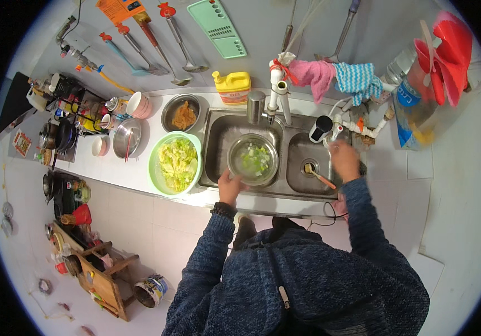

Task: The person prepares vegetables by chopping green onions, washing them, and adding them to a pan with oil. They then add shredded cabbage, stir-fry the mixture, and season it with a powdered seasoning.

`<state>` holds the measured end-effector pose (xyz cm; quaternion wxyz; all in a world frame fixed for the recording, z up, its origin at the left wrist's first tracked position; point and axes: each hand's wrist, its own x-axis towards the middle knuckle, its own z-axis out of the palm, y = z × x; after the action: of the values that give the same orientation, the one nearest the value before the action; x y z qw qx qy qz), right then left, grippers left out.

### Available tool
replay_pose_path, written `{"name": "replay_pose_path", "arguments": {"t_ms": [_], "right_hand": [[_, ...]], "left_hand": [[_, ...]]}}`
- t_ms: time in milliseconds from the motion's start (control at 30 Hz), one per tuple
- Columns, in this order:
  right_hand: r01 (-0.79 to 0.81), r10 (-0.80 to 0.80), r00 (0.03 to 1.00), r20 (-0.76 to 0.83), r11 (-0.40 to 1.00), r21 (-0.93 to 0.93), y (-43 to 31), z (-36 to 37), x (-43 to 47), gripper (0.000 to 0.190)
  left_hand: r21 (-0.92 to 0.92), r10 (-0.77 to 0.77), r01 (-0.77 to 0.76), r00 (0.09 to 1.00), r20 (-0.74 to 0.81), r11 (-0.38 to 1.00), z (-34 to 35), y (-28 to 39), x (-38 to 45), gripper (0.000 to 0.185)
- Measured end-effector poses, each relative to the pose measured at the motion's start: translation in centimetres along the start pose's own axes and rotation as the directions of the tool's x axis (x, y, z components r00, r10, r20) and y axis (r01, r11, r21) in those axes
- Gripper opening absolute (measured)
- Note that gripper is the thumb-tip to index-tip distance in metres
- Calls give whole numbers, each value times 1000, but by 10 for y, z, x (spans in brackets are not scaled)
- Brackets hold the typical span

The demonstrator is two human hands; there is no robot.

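A round bowl (233,168) of water with chopped pale-green pieces (257,159) is at the left basin of a steel double sink (217,164). My left hand (230,187) grips its near-left rim, thumb towards the inside. My right hand (345,160), blurred, is over the right edge of the small basin (297,147), close below a tap lever (336,131). Whether its fingers touch the lever or hold anything is unclear. Beneath it, an orange-handled brush (322,178) lies by the drain.
Left of the sink stand a green colander (153,168) of chopped leafy vegetable and a steel bowl (167,111) of orange-brown food. A steel cylinder (256,107), white pipes (285,107) and a yellow jug (233,86) line the back. A black-topped tap fitting (321,128) rises behind the small basin.
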<state>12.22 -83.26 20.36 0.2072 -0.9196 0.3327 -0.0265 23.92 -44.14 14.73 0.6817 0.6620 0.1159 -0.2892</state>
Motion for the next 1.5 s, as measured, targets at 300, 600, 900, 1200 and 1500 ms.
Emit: {"name": "replay_pose_path", "arguments": {"t_ms": [300, 600, 900, 1200, 1500], "right_hand": [[676, -653, 709, 266, 737, 9, -171, 103, -59, 85], [565, -609, 768, 198, 790, 239, -213, 126, -71, 47], [719, -684, 631, 365, 693, 55, -232, 115, -78, 42], [612, -707, 653, 272, 704, 360, -244, 126, -83, 38], [825, -815, 501, 291, 551, 124, -248, 119, -78, 28]], "left_hand": [[25, -2, -1, 996, 92, 1000, -17, 6, -20, 42], [-19, 43, -41, 993, 113, 999, -32, 9, -36, 33], [-4, 66, -65, 995, 75, 998, -56, 26, -50, 40], [-45, 133, -130, 989, 59, 990, -59, 39, -55, 44], [-115, 153, -151, 988, 15, 982, -58, 39, -54, 44]]}}
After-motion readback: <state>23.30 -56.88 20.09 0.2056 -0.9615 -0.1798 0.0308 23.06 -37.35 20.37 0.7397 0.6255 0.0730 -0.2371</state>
